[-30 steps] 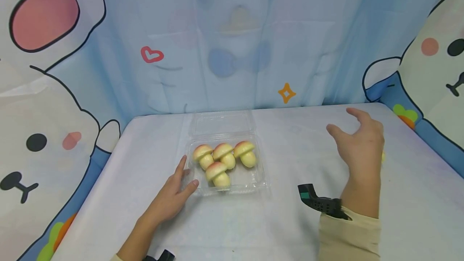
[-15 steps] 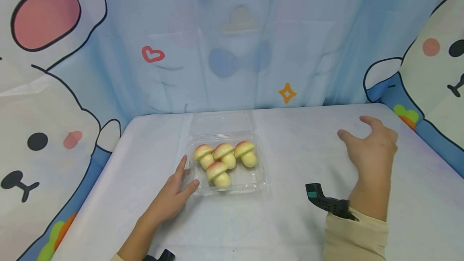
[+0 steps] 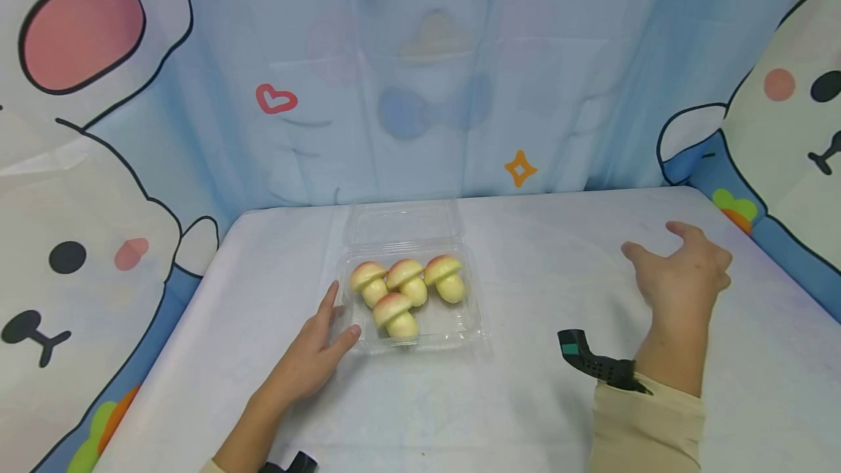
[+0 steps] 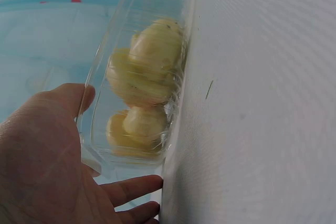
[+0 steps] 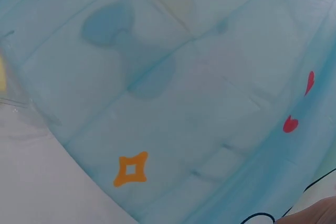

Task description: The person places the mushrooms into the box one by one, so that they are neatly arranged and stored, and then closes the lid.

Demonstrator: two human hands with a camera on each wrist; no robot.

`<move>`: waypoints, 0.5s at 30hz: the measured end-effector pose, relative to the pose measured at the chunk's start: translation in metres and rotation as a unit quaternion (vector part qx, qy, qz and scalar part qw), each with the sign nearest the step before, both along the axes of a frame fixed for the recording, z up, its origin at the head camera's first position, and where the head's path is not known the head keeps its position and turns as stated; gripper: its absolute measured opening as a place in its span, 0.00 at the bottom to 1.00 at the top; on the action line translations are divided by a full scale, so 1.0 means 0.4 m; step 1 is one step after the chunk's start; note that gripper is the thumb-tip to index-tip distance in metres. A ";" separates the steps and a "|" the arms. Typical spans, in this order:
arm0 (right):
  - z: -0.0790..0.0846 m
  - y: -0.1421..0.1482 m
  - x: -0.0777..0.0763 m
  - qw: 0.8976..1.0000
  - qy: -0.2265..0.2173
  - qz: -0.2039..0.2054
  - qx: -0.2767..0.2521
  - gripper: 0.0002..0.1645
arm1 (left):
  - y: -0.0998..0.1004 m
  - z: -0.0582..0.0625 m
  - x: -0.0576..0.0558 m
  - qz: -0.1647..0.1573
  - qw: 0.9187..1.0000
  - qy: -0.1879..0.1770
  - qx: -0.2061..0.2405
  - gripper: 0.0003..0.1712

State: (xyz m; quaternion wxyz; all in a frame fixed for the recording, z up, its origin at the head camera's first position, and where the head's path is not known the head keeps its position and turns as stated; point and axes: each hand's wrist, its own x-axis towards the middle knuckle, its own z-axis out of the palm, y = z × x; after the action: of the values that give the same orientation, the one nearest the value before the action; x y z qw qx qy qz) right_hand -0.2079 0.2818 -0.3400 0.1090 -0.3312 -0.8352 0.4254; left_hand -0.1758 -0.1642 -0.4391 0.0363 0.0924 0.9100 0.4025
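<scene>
A clear plastic clamshell box [image 3: 453,323] stands on the table with its lid [image 3: 404,225] tipped back. Inside lie several toy mushrooms [image 3: 444,279] with red-tinged yellow caps and pale stems. At the box's left side is my left hand [image 3: 305,360]. Its fingers are spread and straight, and the thumb [image 4: 86,100] lies against the rim in the left wrist view. Out to the right, my right hand [image 3: 683,276] is above the table, thumb and index finger wide apart. Nothing shows between them; what lies under the palm is hidden.
A white cloth covers the table [image 3: 525,400]. Behind it hangs a light blue curtain [image 3: 420,166] with cartoon prints, close to the table's back edge. A black wrist strap [image 3: 598,365] sits on the right forearm.
My right hand has moved right and slightly nearer. The bit of yellow that showed beside the right wrist is now hidden. My left hand and the box have stayed in place.
</scene>
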 end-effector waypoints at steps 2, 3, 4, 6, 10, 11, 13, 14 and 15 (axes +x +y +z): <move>-0.004 0.003 -0.001 1.000 -0.002 -0.007 -0.007 0.46 | 0.000 0.000 0.001 0.001 1.000 0.001 0.000 0.49; -0.006 0.005 -0.001 1.000 -0.003 -0.011 -0.011 0.46 | 0.000 -0.001 0.001 0.002 1.000 0.000 0.001 0.49; -0.007 0.007 0.000 1.000 -0.005 -0.015 -0.016 0.47 | 0.000 -0.001 0.001 0.002 1.000 0.000 0.000 0.49; -0.010 0.012 0.001 0.999 -0.007 -0.026 -0.029 0.47 | 0.000 -0.002 0.000 0.003 1.000 -0.001 0.001 0.49; -0.021 0.022 0.001 0.998 -0.012 -0.042 -0.044 0.47 | 0.000 -0.001 -0.001 0.003 1.000 -0.008 0.001 0.50; -0.025 0.025 0.000 0.998 -0.013 -0.044 -0.046 0.47 | -0.001 -0.002 -0.002 0.003 1.000 -0.008 0.002 0.50; -0.035 0.031 -0.004 0.998 -0.013 -0.048 -0.048 0.47 | -0.001 -0.002 -0.002 0.002 1.000 -0.009 0.003 0.50; -0.041 0.033 -0.006 0.998 -0.012 -0.049 -0.049 0.47 | -0.001 -0.003 -0.002 0.002 1.000 -0.008 0.003 0.50; -0.048 0.035 -0.009 0.997 -0.011 -0.051 -0.050 0.47 | -0.002 -0.003 -0.003 0.001 1.000 -0.008 0.003 0.50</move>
State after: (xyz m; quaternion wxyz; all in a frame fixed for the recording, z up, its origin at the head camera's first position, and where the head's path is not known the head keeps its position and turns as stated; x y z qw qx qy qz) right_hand -0.2113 0.2960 -0.3592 0.1047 -0.3829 -0.7961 0.4568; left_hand -0.1770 -0.1650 -0.4404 0.0428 0.0881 0.9084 0.4065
